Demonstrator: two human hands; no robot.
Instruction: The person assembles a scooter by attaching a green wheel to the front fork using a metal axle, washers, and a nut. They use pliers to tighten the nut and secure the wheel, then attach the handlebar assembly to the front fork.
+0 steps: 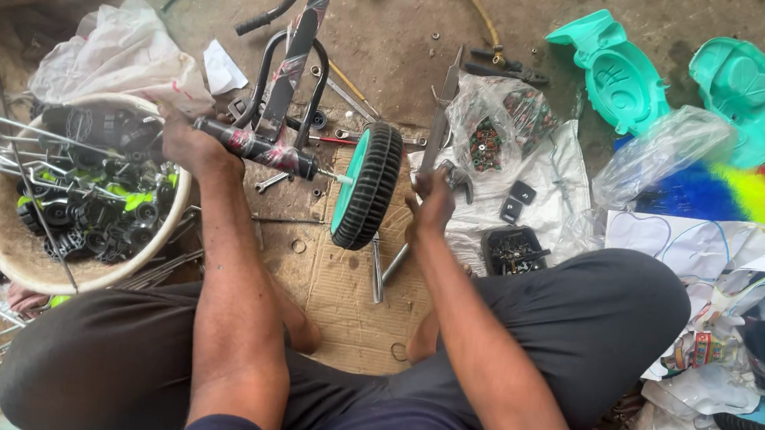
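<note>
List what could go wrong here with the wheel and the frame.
1. The left hand grips only the wrapped frame tube; the wheel sits at the end of a thin axle and might slip off or tilt.
2. The right hand works a metal tool close to the wheel; a slip could pinch fingers.
3. Loose washers and bolts on the cardboard could roll away and get lost.
</note>
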